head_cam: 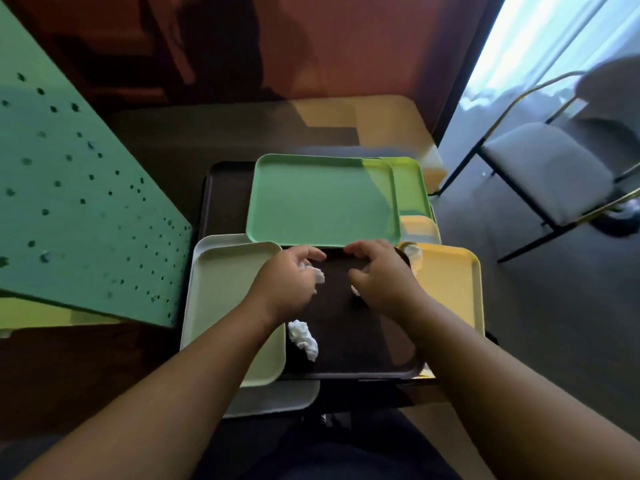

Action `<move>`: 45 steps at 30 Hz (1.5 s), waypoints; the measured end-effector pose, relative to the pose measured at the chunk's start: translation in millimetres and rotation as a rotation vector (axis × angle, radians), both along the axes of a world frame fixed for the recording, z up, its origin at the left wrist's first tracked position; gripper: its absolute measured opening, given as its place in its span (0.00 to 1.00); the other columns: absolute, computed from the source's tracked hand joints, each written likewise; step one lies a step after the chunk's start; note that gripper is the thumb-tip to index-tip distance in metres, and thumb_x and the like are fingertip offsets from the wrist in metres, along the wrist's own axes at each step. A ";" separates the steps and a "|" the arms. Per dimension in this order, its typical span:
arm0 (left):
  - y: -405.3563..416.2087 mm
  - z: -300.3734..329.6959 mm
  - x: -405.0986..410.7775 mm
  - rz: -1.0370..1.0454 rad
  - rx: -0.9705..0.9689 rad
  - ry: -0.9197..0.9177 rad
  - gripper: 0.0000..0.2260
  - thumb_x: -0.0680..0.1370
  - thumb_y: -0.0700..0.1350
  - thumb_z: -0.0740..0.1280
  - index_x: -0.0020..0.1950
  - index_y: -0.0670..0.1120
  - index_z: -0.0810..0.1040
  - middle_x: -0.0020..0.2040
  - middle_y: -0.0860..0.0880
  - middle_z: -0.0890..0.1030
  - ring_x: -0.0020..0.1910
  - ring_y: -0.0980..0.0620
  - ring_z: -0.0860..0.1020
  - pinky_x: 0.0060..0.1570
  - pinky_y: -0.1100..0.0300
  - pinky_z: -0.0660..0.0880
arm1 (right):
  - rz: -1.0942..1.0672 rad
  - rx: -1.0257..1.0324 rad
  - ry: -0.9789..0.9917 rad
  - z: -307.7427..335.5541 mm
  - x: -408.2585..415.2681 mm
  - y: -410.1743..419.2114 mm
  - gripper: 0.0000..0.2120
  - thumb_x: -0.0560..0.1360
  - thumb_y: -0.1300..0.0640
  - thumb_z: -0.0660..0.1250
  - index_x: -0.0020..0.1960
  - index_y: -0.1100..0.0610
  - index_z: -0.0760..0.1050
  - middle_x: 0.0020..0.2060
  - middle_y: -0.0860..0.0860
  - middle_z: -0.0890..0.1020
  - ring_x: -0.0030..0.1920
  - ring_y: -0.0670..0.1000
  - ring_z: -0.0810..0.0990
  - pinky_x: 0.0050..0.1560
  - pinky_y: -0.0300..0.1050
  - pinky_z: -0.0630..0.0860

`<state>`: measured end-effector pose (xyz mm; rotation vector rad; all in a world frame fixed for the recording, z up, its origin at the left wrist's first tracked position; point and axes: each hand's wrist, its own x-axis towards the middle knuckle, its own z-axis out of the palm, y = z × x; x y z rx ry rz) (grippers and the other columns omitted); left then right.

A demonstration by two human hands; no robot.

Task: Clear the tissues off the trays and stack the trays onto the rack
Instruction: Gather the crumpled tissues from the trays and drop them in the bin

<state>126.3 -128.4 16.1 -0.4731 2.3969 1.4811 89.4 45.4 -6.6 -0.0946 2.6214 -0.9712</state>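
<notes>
Several trays overlap on a small table. A dark brown tray point(349, 344) lies nearest me, with a crumpled white tissue point(304, 337) on its left part. My left hand point(289, 280) hovers over this tray, fingers curled around a white tissue point(317, 273). My right hand point(379, 275) is beside it, fingers bent over a small white scrap point(355, 290). A green tray point(322, 202) sits just beyond both hands. A pale cream tray point(225, 299) lies left, a yellow tray point(446, 285) right, with another tissue point(414, 252) at its near corner.
A green perforated panel point(79, 202) slants along the left. A grey-cushioned chair point(547, 168) with a black and gold frame stands at the right by a bright window. More trays, lime green point(408, 188) and grey point(277, 398), peek from under the pile.
</notes>
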 end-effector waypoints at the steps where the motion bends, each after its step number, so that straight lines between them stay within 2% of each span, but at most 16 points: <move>1: 1.5 -3.6 2.0 -0.057 -0.074 -0.044 0.13 0.73 0.35 0.68 0.55 0.47 0.83 0.42 0.48 0.84 0.33 0.54 0.78 0.37 0.63 0.75 | 0.016 0.133 0.003 -3.7 2.1 6.0 0.22 0.76 0.58 0.68 0.69 0.50 0.76 0.63 0.52 0.74 0.57 0.54 0.79 0.59 0.46 0.75; 3: 3.9 -8.4 7.9 -0.212 -0.255 -0.110 0.15 0.73 0.38 0.67 0.56 0.51 0.83 0.49 0.49 0.83 0.41 0.51 0.79 0.44 0.61 0.75 | 0.016 0.312 -0.062 -12.5 7.5 11.0 0.24 0.78 0.52 0.66 0.74 0.48 0.70 0.67 0.53 0.71 0.59 0.57 0.79 0.53 0.47 0.76; 6: 9.0 -14.8 16.9 -0.461 -0.481 -0.147 0.19 0.75 0.45 0.63 0.64 0.56 0.78 0.59 0.50 0.76 0.52 0.47 0.80 0.53 0.55 0.78 | 0.088 0.435 -0.097 -27.0 18.2 11.3 0.19 0.80 0.46 0.64 0.70 0.45 0.72 0.63 0.52 0.73 0.54 0.58 0.81 0.48 0.49 0.79; 9: 12.2 -17.9 22.7 -0.659 -0.598 -0.211 0.23 0.72 0.48 0.66 0.68 0.56 0.73 0.59 0.48 0.71 0.52 0.45 0.79 0.52 0.51 0.79 | 0.017 0.298 -0.016 -32.8 26.1 9.7 0.12 0.80 0.46 0.65 0.61 0.49 0.76 0.56 0.51 0.75 0.47 0.57 0.81 0.47 0.52 0.80; 13: 12.3 -17.3 27.4 -0.881 -0.738 -0.226 0.27 0.68 0.51 0.72 0.66 0.55 0.72 0.59 0.46 0.70 0.55 0.42 0.76 0.47 0.52 0.78 | -0.102 0.024 0.060 -26.3 28.1 12.2 0.12 0.80 0.48 0.67 0.60 0.51 0.78 0.50 0.48 0.76 0.45 0.51 0.78 0.44 0.46 0.74; 17: 14.8 -18.9 27.8 -1.109 -0.864 -0.190 0.16 0.72 0.45 0.74 0.58 0.49 0.75 0.58 0.44 0.74 0.54 0.40 0.77 0.43 0.52 0.74 | -0.136 -0.071 0.073 -18.5 25.6 21.6 0.12 0.80 0.48 0.68 0.60 0.52 0.79 0.49 0.48 0.78 0.43 0.45 0.76 0.41 0.39 0.71; 22: 16.1 -22.4 25.6 -1.344 -0.976 -0.046 0.05 0.74 0.41 0.71 0.48 0.48 0.79 0.55 0.46 0.79 0.50 0.39 0.81 0.45 0.48 0.80 | -0.167 -0.127 0.071 -16.3 28.0 30.9 0.10 0.78 0.46 0.69 0.56 0.50 0.80 0.44 0.49 0.82 0.43 0.48 0.80 0.43 0.46 0.78; 25: 20.0 -22.8 17.5 -1.200 -0.805 0.029 0.08 0.75 0.51 0.72 0.49 0.49 0.80 0.55 0.47 0.77 0.51 0.41 0.80 0.46 0.50 0.78 | -0.192 -0.183 0.086 -13.7 31.5 35.8 0.08 0.78 0.47 0.70 0.53 0.50 0.80 0.43 0.49 0.82 0.41 0.49 0.81 0.42 0.47 0.78; 27: 24.0 -22.7 5.9 -0.894 -0.539 0.075 0.11 0.76 0.56 0.71 0.50 0.50 0.79 0.55 0.47 0.74 0.51 0.44 0.79 0.48 0.52 0.77 | -0.198 -0.224 0.101 -10.3 32.9 40.2 0.07 0.78 0.47 0.70 0.53 0.49 0.81 0.42 0.48 0.82 0.41 0.49 0.81 0.43 0.49 0.78; 31: 39.7 -16.0 -21.0 -0.253 0.017 -0.017 0.08 0.79 0.49 0.68 0.46 0.46 0.74 0.44 0.46 0.82 0.38 0.47 0.81 0.45 0.51 0.79 | -0.188 -0.277 0.147 -3.4 33.6 47.1 0.09 0.81 0.48 0.66 0.58 0.48 0.81 0.41 0.43 0.81 0.42 0.45 0.79 0.42 0.46 0.77; 34: 63.4 -6.4 -32.5 -0.002 0.437 -0.214 0.04 0.81 0.41 0.64 0.47 0.44 0.71 0.42 0.41 0.78 0.35 0.46 0.77 0.41 0.43 0.82 | -0.159 -0.288 0.178 -4.5 31.6 48.3 0.13 0.84 0.49 0.61 0.61 0.49 0.81 0.48 0.45 0.83 0.49 0.45 0.80 0.51 0.47 0.78; 35: 73.4 -1.9 -33.8 0.034 0.518 -0.238 0.02 0.81 0.41 0.63 0.50 0.44 0.71 0.42 0.41 0.77 0.35 0.46 0.77 0.35 0.47 0.82 | -0.142 -0.279 0.174 -6.2 31.8 48.1 0.14 0.84 0.49 0.59 0.64 0.49 0.81 0.51 0.48 0.83 0.52 0.47 0.80 0.54 0.49 0.77; 37: 92.5 -0.4 -34.4 0.072 0.575 -0.234 0.02 0.81 0.42 0.64 0.52 0.44 0.72 0.40 0.43 0.76 0.30 0.51 0.76 0.23 0.61 0.75 | -0.136 -0.268 0.160 -10.5 33.4 48.5 0.17 0.85 0.50 0.56 0.68 0.49 0.78 0.56 0.52 0.82 0.56 0.50 0.79 0.58 0.50 0.77; 39: 108.7 -4.1 -34.6 0.084 0.558 -0.220 0.02 0.81 0.43 0.66 0.51 0.45 0.74 0.36 0.46 0.76 0.22 0.56 0.74 0.20 0.66 0.69 | -0.140 -0.237 0.188 -15.1 35.1 54.1 0.19 0.84 0.49 0.55 0.65 0.53 0.80 0.54 0.53 0.81 0.56 0.53 0.78 0.59 0.53 0.76; 42: 124.6 -7.0 -40.0 0.107 0.584 -0.228 0.02 0.81 0.40 0.67 0.52 0.43 0.77 0.33 0.46 0.76 0.18 0.58 0.71 0.19 0.67 0.66 | -0.112 -0.083 0.220 -17.7 29.2 73.6 0.25 0.82 0.44 0.52 0.66 0.53 0.80 0.55 0.53 0.77 0.59 0.53 0.73 0.64 0.52 0.71; 45: 131.0 -10.5 -50.7 0.132 0.508 -0.202 0.05 0.79 0.36 0.66 0.49 0.45 0.79 0.37 0.44 0.78 0.26 0.53 0.75 0.24 0.63 0.71 | -0.127 -0.108 0.179 -20.2 18.3 96.8 0.24 0.83 0.41 0.53 0.75 0.47 0.73 0.60 0.52 0.74 0.63 0.50 0.72 0.67 0.47 0.69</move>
